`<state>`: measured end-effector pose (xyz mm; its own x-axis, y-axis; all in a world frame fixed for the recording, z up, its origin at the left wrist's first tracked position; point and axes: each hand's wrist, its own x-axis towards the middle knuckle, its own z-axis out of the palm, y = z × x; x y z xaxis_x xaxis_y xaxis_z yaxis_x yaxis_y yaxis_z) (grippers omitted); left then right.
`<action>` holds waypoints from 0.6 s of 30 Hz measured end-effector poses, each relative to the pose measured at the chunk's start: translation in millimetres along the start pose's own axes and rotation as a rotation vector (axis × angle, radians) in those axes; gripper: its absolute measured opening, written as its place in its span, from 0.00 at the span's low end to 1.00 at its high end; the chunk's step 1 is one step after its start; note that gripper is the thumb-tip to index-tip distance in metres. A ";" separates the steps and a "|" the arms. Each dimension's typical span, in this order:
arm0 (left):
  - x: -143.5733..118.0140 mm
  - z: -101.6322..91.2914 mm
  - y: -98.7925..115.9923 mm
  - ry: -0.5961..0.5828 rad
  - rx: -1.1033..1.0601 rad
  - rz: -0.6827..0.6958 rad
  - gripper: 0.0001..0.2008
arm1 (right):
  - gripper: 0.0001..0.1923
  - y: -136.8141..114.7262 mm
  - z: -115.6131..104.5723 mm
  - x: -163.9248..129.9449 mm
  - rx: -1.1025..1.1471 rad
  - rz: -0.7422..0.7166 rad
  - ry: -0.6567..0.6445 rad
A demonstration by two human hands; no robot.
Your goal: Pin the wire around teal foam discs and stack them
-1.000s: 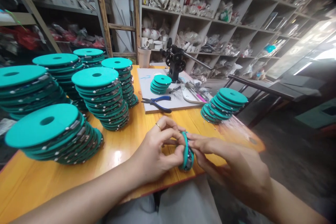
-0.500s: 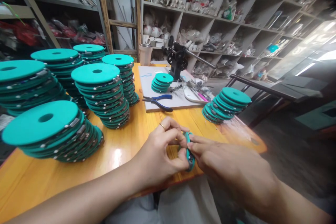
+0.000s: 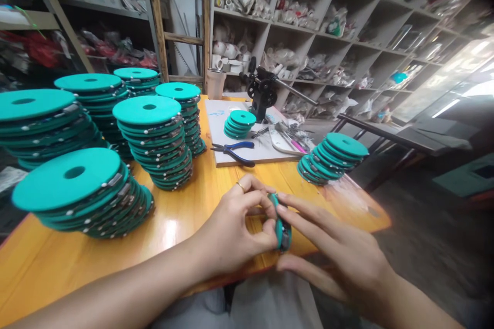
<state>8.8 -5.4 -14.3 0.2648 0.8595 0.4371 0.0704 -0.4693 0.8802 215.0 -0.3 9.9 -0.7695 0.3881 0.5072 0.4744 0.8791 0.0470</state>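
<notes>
At the near edge of the glossy orange wooden table [image 3: 185, 216] you held one small teal round disc [image 3: 278, 220] on its edge, upright, between your two hands. Your left hand [image 3: 231, 226], with a thin gold ring [image 3: 240, 185] on one finger, was closed around the left side of this disc; the thumb and the curled fingertips pressed on it. Your right hand [image 3: 339, 262] touched the disc from the right side: the long fingers were stretched out and lay on its rim, and the thumb stayed below, a little apart from it, so this hand was only partly closed on the disc. On the rim of the disc a small grey metal part was visible, but I cannot tell what it was. To the left of your hands stood several tall stacks of large teal discs with centre holes [image 3: 81, 195], well apart from the held disc. Behind your hands lay a white flat board [image 3: 247, 151], and on it blue-handled pliers [image 3: 233, 150], a short pile of small teal discs [image 3: 239, 123] and a black metal winding device [image 3: 262, 95]. Near the right edge of the table leaned another stack of teal discs [image 3: 332, 157].
</notes>
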 end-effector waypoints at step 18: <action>4.0 -3.6 -1.7 -0.019 0.009 -0.061 0.05 | 0.29 -7.8 21.6 -10.5 0.240 0.263 0.043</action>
<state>6.3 -0.4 -13.4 0.2777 0.8825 0.3795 0.0955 -0.4185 0.9032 210.2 -5.2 -14.4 -0.6132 0.6020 0.5114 0.5359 0.7927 -0.2906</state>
